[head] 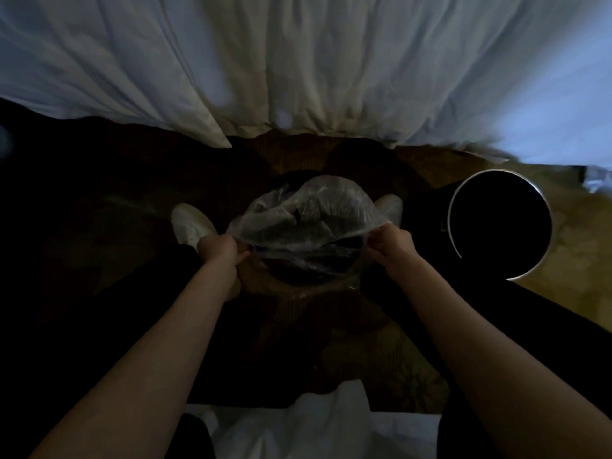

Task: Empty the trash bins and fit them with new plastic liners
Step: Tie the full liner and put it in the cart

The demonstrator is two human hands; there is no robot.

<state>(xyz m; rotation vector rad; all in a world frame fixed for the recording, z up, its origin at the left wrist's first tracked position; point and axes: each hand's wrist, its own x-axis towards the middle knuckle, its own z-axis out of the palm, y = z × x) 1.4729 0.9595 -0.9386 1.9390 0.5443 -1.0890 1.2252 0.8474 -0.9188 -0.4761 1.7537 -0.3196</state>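
White bedding (pixel 298 61), white shoes (pixel 192 225), patterned carpet (pixel 579 260).

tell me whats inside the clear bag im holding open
Both hands, left and right, grip the clear bag by its rim. Dark crumpled shapes show through the plastic, but the dim light and wrinkled film hide what they are.

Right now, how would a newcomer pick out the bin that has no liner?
Find the white bedding across the top, then drop to the floor at its right end. There stands a round bin with a bright metal rim and a black, bare inside, apart from the clear liner that both hands stretch.
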